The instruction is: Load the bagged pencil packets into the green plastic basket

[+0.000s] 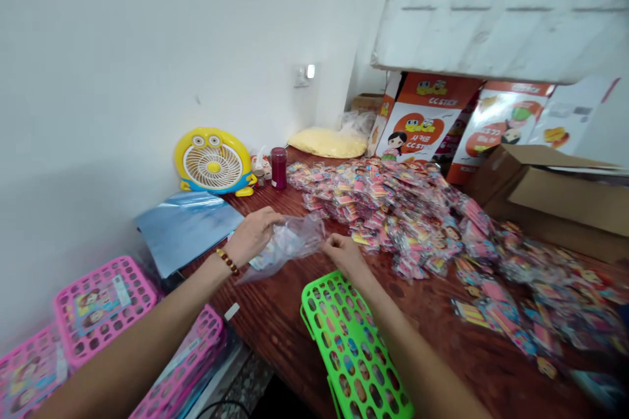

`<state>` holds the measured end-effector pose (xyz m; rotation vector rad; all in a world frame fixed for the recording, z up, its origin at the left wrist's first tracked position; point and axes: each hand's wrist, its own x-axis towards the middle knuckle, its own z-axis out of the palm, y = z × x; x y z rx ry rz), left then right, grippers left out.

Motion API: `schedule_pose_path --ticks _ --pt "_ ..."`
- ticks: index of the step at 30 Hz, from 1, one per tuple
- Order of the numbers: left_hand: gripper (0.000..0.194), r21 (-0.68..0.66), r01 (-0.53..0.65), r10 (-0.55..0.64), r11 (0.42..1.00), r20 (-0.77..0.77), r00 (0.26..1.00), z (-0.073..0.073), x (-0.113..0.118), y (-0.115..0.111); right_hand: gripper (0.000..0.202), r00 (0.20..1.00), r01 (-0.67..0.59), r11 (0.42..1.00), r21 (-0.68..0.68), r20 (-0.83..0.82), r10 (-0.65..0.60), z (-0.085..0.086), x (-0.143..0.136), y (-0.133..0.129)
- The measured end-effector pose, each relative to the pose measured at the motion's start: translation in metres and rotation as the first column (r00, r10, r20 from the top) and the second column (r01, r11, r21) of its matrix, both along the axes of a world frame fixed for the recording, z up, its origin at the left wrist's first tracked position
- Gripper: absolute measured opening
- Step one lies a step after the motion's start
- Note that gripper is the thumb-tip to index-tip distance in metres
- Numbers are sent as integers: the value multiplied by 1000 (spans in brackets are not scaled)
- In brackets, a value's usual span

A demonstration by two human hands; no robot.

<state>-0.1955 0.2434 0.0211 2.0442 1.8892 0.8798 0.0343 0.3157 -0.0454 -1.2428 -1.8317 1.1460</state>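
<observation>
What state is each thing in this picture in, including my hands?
Left hand: fingers shut on bag
Right hand: fingers pinched at bag's edge
Clear plastic bag: crumpled, between both hands
Green basket: contents show through holes
Cardboard box: open
Wrapped packets: loosely heaped
Blue sheet: lying down
Purple bottle: upright
Yellow fan: upright; cannot tell if running

Dark-red table (280,314) (wood-grained) under wrapped packets (393,203)

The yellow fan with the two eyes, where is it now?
In the head view, the yellow fan stands left of centre against the wall, just behind the blue sheet.
</observation>
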Motion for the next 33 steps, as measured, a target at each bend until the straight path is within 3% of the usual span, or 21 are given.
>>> schedule_pose_path --ticks 4,9,12,17,21,25,29,33 --pt "27 -26 -156 149 987 -194 970 32 -9 14 21 992 10 997 77 122 -20 6 9 -10" --pt "29 -7 -265 252 964 -287 924 58 13 31 30 989 1 988 152 147 -23 17 9 -26" --pt "22 23 -268 264 963 -280 923 58 30 39 42 986 51 978 201 147 -82 20 12 -27" --pt "42 -61 -112 102 992 -145 984 49 35 44 42 907 249 922 297 262 -329 12 34 -21" --pt "43 -166 0 7 986 44 999 45 42 47 32 883 210 920 332 339 -324 13 41 -26" --pt "37 -248 29 15 968 171 985 41 58 55 16 858 102 870 482 400 -322 24 29 -33" --pt "38 -206 -14 41 978 127 991 43 60 64 27 842 44 827 560 425 -332 28 23 -36" --pt "24 -98 6 -8 995 -21 1000 48 55 57 32 825 223 832 508 356 -439 25 34 -28"
